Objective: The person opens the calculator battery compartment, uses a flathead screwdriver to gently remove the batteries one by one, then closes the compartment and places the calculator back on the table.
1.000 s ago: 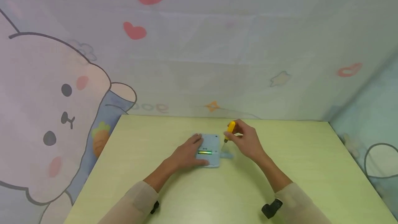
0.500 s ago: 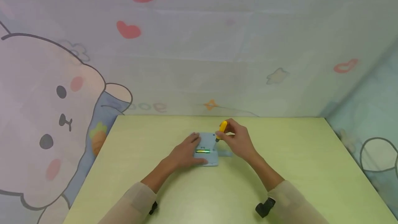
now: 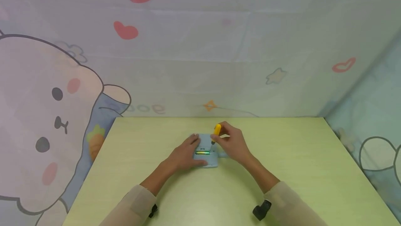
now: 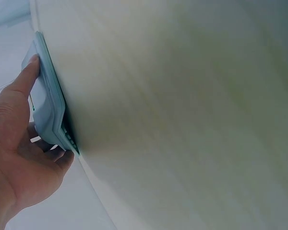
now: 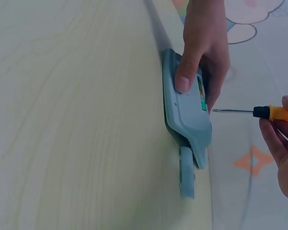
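Note:
A light blue calculator (image 3: 211, 162) lies face down on the table, its battery slot uncovered and a green-and-gold battery (image 3: 202, 153) in it. From the left, my left hand (image 3: 185, 154) holds the calculator, thumb on its back and fingers round the far edge; some keys show on its underside in the left wrist view. My right hand (image 3: 233, 144) pinches the yellow handle of a screwdriver (image 5: 273, 113). Its thin metal shaft points down at the calculator's back, the tip close to the battery slot. Beside the calculator's right edge lies a narrow light blue battery cover (image 5: 186, 175).
The pale yellow-green wooden table (image 3: 282, 156) extends to both sides. Behind it hangs a printed cloth (image 3: 194, 45) with hearts and a cartoon bear. A black wrist camera (image 3: 261, 210) sits at the right sleeve.
My right hand has brought the screwdriver leftward from beside the battery cover to over the calculator's back. The left hand keeps its hold, and the head view has shifted slightly.

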`<action>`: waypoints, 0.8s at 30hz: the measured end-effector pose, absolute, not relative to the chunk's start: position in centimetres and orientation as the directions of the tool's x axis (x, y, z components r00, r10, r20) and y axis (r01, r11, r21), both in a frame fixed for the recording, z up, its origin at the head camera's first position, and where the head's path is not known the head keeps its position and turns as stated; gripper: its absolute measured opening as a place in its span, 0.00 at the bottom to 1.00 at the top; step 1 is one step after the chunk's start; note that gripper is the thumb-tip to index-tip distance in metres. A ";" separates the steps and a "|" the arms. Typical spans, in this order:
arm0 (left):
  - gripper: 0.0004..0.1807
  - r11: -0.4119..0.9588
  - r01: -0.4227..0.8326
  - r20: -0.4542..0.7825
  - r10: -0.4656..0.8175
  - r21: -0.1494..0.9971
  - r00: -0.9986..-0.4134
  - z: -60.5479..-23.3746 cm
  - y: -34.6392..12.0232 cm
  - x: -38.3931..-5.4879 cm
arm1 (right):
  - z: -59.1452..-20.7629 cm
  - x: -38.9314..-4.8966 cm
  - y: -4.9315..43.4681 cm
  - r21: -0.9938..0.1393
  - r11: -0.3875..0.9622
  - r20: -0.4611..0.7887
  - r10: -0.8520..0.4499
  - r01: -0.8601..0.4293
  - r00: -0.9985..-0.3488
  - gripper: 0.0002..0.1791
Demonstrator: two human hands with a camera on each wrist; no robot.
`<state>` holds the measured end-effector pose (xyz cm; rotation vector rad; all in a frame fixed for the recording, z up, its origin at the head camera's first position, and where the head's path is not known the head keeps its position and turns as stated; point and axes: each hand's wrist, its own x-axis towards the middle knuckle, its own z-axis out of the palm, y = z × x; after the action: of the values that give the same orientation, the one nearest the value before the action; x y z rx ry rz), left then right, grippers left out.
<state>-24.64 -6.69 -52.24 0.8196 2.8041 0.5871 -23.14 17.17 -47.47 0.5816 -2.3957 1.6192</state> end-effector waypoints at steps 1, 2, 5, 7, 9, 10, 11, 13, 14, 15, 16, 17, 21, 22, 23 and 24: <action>0.57 0.774 0.482 -0.045 0.545 0.410 -0.837 -52.2 -6.7 -24.7 | -47.5 -23.2 17.1 -0.841 0.329 0.376 -0.216 -0.430 -0.901 0.12; 0.57 0.776 0.483 -0.045 0.545 0.406 -0.837 -52.2 -6.7 -24.7 | -47.6 -23.2 17.0 -0.837 0.330 0.381 -0.221 -0.437 -0.898 0.12; 0.57 0.779 0.482 -0.051 0.544 0.401 -0.837 -52.2 -6.7 -24.8 | -47.7 -23.2 16.7 -0.819 0.356 0.389 -0.234 -0.450 -0.891 0.11; 0.57 0.776 0.484 -0.049 0.547 0.404 -0.836 -52.1 -6.7 -24.9 | -47.7 -23.2 16.5 -0.803 0.381 0.390 -0.245 -0.458 -0.887 0.10; 0.57 0.777 0.487 -0.050 0.549 0.399 -0.835 -52.2 -6.7 -24.9 | -47.7 -23.2 16.4 -0.785 0.407 0.395 -0.252 -0.467 -0.883 0.10; 0.57 0.777 0.489 -0.049 0.550 0.397 -0.834 -52.2 -6.7 -24.9 | -47.7 -23.2 16.3 -0.776 0.418 0.399 -0.255 -0.472 -0.881 0.10; 0.57 0.777 0.490 -0.047 0.550 0.395 -0.834 -52.2 -6.7 -25.0 | -47.7 -23.1 16.3 -0.766 0.429 0.405 -0.258 -0.479 -0.877 0.10; 0.57 0.774 0.494 -0.041 0.553 0.397 -0.832 -52.3 -6.6 -25.0 | -47.8 -23.1 16.1 -0.748 0.445 0.416 -0.264 -0.492 -0.870 0.10; 0.57 0.774 0.493 -0.044 0.553 0.399 -0.832 -52.3 -6.6 -25.0 | -47.8 -23.0 16.0 -0.740 0.453 0.420 -0.268 -0.498 -0.867 0.10; 0.57 0.771 0.492 -0.043 0.553 0.404 -0.832 -52.4 -6.6 -24.9 | -47.9 -22.9 15.9 -0.731 0.459 0.424 -0.274 -0.505 -0.863 0.10; 0.57 0.769 0.491 -0.044 0.554 0.409 -0.832 -52.4 -6.7 -24.9 | -47.9 -22.9 15.8 -0.720 0.466 0.430 -0.281 -0.514 -0.858 0.10; 0.57 0.767 0.490 -0.042 0.554 0.414 -0.832 -52.5 -6.7 -24.9 | -47.9 -22.8 15.7 -0.710 0.474 0.434 -0.288 -0.520 -0.854 0.10; 0.57 0.764 0.487 -0.037 0.552 0.424 -0.833 -52.6 -6.7 -24.8 | -47.9 -22.6 15.0 -0.671 0.497 0.455 -0.309 -0.550 -0.835 0.10; 0.56 0.763 0.487 -0.033 0.551 0.426 -0.834 -52.6 -6.7 -24.8 | -47.9 -22.7 14.8 -0.663 0.501 0.463 -0.309 -0.556 -0.831 0.10; 0.56 0.762 0.487 -0.030 0.550 0.427 -0.835 -52.5 -6.8 -24.8 | -47.9 -22.7 14.7 -0.657 0.506 0.470 -0.307 -0.560 -0.828 0.10; 0.56 0.763 0.486 -0.029 0.549 0.427 -0.835 -52.5 -6.8 -24.8 | -47.9 -22.7 14.5 -0.650 0.510 0.476 -0.303 -0.563 -0.825 0.10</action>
<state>-24.77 -6.75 -52.47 0.8290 2.8047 0.6157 -22.65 14.51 -47.88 0.7261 -2.4544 1.2201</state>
